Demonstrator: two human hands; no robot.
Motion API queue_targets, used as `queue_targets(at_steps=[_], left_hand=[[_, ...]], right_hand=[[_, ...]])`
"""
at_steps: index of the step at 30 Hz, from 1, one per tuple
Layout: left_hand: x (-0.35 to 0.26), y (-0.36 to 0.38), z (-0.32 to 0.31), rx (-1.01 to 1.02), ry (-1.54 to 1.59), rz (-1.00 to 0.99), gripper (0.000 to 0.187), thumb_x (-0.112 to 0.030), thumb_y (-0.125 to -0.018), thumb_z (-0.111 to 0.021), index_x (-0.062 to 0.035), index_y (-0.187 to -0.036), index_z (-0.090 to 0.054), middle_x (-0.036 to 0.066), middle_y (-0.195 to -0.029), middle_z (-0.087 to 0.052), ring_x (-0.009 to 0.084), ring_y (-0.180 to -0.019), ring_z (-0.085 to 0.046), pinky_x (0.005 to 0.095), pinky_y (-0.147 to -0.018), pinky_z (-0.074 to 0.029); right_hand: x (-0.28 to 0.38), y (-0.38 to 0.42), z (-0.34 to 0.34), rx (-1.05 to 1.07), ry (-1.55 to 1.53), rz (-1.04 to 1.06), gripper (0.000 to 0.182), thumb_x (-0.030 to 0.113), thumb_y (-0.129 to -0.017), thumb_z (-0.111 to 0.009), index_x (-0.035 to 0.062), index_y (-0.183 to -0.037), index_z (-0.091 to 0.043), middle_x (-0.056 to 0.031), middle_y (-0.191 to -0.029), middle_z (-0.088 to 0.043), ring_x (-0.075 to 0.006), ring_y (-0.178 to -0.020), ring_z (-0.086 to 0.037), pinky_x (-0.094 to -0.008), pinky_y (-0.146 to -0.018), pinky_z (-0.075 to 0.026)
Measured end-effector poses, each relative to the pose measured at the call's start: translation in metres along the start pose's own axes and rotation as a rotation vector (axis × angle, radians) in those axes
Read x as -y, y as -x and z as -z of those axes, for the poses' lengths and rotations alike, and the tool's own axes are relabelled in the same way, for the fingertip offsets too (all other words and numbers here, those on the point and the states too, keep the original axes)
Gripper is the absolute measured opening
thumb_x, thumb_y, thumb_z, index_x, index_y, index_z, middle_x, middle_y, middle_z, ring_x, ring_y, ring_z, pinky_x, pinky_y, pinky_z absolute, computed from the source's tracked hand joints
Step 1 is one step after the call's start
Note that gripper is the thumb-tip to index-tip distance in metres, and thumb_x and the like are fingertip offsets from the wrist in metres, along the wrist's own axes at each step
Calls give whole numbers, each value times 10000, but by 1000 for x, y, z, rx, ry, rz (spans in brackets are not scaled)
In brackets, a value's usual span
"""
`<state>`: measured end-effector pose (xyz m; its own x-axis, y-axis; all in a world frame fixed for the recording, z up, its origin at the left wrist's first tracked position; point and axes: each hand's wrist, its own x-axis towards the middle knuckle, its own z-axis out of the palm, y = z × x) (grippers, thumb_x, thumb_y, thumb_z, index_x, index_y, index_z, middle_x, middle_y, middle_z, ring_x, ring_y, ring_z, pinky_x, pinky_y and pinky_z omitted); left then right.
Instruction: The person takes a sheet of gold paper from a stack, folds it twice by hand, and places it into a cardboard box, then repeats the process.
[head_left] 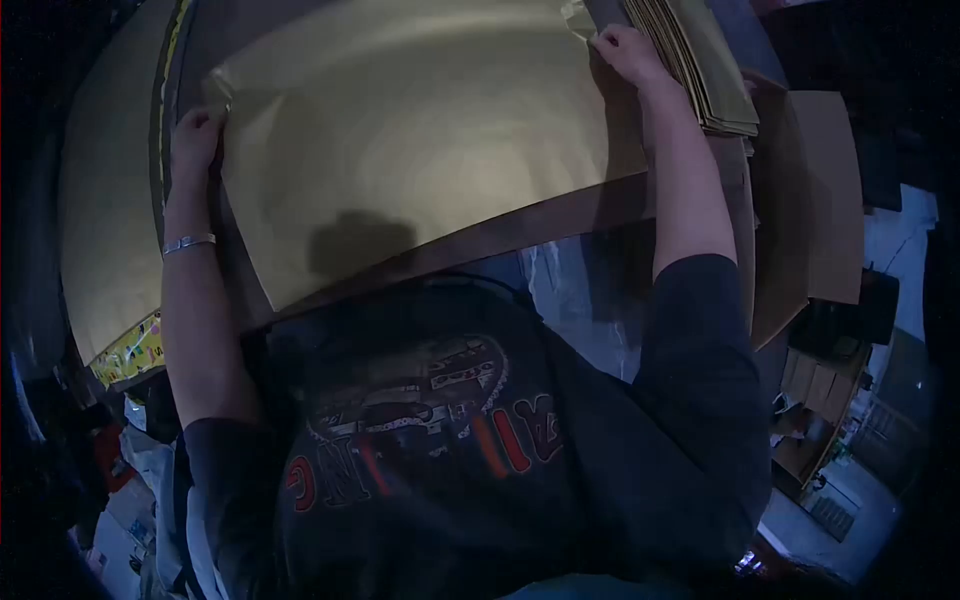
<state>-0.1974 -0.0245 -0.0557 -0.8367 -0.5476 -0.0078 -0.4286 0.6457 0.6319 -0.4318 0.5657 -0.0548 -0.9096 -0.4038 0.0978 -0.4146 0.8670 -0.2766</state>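
A large sheet of brown paper (430, 130) lies spread in front of my chest, with a shadow falling on its lower part. My left hand (197, 145), a band around its wrist, pinches the sheet's left edge, where the paper creases near the fingertips. At the upper right, my right hand (632, 55) has its fingers closed on the sheet's other edge, beside a crumpled corner. Just right of that hand sits a stack of folded brown paper (705, 65).
More brown sheeting (110, 210) lies on the left, with a yellow printed strip (130, 352) at its lower edge. An open cardboard box (810, 190) stands at the right, its flaps outward. Farther right is a wooden shelf (825, 385). The surroundings are dim.
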Motion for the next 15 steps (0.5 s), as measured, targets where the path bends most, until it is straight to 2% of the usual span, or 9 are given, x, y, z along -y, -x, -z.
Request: queue_targets(at_steps=[4, 6, 8, 10, 14, 15], left_hand=[[-7, 7, -1, -55, -33, 85, 342, -321, -832, -693, -16, -986, -681, 92, -875, -689, 170, -831, -634, 309, -760, -485], [1, -2, -3, -64, -124, 30, 341, -329, -826, -698, -24, -977, -686, 89, -880, -692, 159, -832, -633, 311, -757, -487], [14, -10, -4, -36, -73, 14, 352, -345, -821, -701, -29, -976, -689, 95, -886, -695, 168, -841, -639, 314, -759, -489], [16, -10, -5, -11, -21, -2, 363, -360, -816, -703, -34, -974, -691, 100, -893, -698, 177, -850, -646, 318, -762, -491], [15, -11, -3, -55, -94, -27, 364, -369, -818, -703, -40, -975, -694, 112, -899, -702, 198, -845, -654, 321, -757, -495], [14, -11, -3, -47, -127, -13, 367, -372, -818, -705, -43, -979, -695, 114, -899, -703, 204, -845, -657, 323, -756, -497]], right_hand=[[4, -1, -4, -6, 24, -46, 289, 325, -893, -635, 40, -935, -663, -79, -750, -644, -183, -693, -609, -339, -679, -486], [4, -3, -4, -3, 39, -46, 294, 329, -894, -636, 40, -938, -663, -84, -745, -640, -182, -691, -607, -337, -674, -484], [3, -4, -3, 0, 55, -47, 299, 333, -894, -637, 39, -940, -664, -88, -741, -636, -181, -688, -604, -336, -669, -482], [3, -3, 1, 101, -6, -132, 358, 433, -892, -592, 107, -1013, -676, -138, -1000, -684, -320, -952, -648, -421, -847, -492], [4, -3, 4, 167, -46, -154, 373, 439, -884, -605, 98, -1016, -678, -145, -983, -683, -309, -935, -651, -409, -842, -491], [4, -1, 4, 113, -27, -88, 357, 412, -885, -627, 70, -975, -677, -99, -851, -663, -228, -794, -620, -360, -737, -478]])
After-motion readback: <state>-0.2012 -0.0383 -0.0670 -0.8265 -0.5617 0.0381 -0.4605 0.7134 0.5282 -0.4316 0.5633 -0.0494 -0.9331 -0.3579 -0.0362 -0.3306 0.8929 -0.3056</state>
